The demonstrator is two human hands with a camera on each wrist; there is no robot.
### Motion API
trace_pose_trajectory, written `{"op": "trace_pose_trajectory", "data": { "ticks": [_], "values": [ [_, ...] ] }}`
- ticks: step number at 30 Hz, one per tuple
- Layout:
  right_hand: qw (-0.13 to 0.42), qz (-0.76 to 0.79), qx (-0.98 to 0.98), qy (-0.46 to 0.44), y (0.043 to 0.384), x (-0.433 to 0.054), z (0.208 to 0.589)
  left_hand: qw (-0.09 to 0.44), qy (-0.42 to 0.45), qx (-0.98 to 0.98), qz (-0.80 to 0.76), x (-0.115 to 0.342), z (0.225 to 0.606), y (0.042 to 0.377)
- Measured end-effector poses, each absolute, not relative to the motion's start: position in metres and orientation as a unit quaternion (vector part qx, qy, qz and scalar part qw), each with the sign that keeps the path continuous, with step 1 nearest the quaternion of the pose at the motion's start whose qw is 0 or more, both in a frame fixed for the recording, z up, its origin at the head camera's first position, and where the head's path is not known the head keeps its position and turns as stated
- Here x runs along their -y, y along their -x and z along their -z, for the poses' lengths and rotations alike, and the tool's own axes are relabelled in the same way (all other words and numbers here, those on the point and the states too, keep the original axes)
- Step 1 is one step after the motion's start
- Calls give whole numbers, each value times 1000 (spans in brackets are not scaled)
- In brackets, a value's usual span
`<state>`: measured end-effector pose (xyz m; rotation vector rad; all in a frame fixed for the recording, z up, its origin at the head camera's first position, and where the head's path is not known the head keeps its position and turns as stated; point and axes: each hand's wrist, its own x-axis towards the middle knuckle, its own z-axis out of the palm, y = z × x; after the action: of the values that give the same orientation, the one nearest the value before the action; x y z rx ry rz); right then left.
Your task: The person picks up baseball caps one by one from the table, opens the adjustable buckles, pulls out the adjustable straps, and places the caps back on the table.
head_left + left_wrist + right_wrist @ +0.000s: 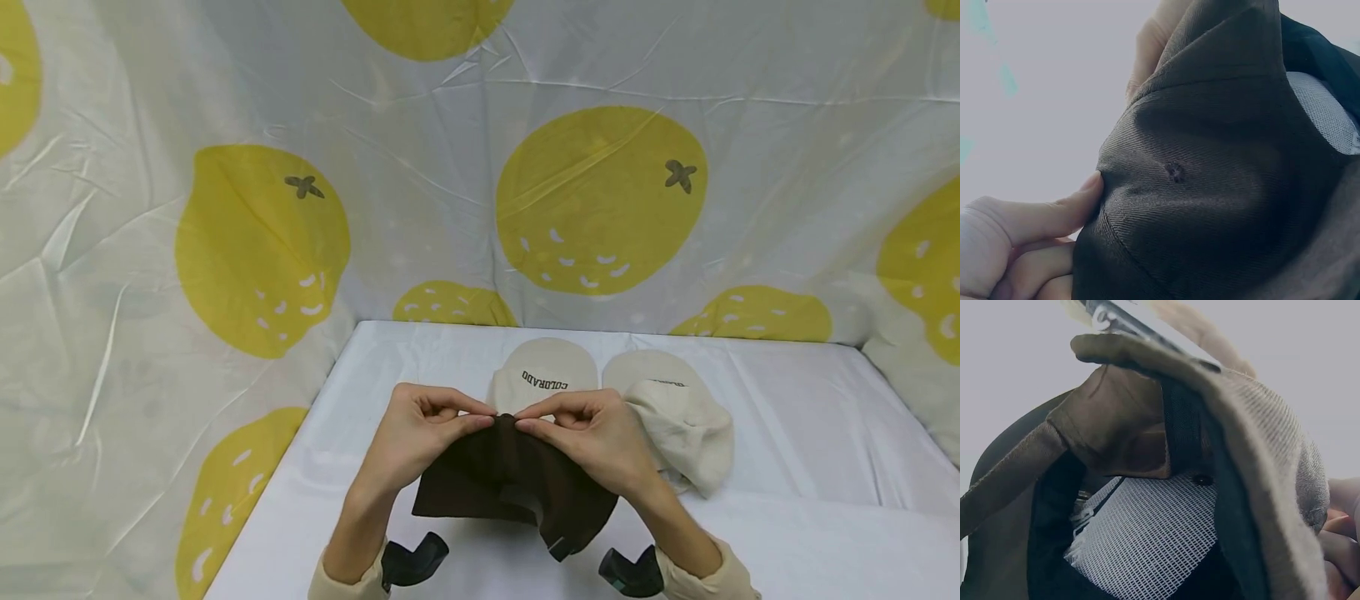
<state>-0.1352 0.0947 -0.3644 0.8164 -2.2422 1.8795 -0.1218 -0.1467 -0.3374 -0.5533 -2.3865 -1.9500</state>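
Observation:
A dark brown cap (465,483) hangs above the white table between both hands. My left hand (401,437) pinches its top edge between thumb and fingers. Close beside it, my right hand (600,433) pinches the same edge from the other side. Seen from the left wrist, a brown cloth panel (1210,206) carries a small stitched eyelet (1174,172), and the left thumb (1082,203) presses the cloth's edge. The right wrist view looks into the cap's opening, with white mesh lining (1154,531) and a dark inner band (1054,531).
Behind the hands lie two beige caps on the white-covered table (420,358). The left cap (551,354) reads COLORADO; the right cap (682,425) lies partly behind the right hand. A lemon-print curtain (420,192) stands at the back and left.

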Motion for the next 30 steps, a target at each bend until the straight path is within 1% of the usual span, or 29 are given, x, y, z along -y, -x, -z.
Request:
{"op": "trace_pose_trajectory", "data": {
  "ticks": [7, 14, 25, 30],
  "values": [
    [34, -648, 706, -283, 137, -91, 367, 2, 174, 764, 621, 149, 335, 120],
    [31, -650, 705, -282, 138, -86, 366, 7, 158, 776, 611, 151, 334, 119],
    [-4, -654, 708, -267, 146, -67, 363, 38, 143, 793, 591, 167, 331, 117],
    [-5, -653, 712, -258, 152, -53, 357, 57, 131, 797, 586, 177, 326, 120]
  ]
}}
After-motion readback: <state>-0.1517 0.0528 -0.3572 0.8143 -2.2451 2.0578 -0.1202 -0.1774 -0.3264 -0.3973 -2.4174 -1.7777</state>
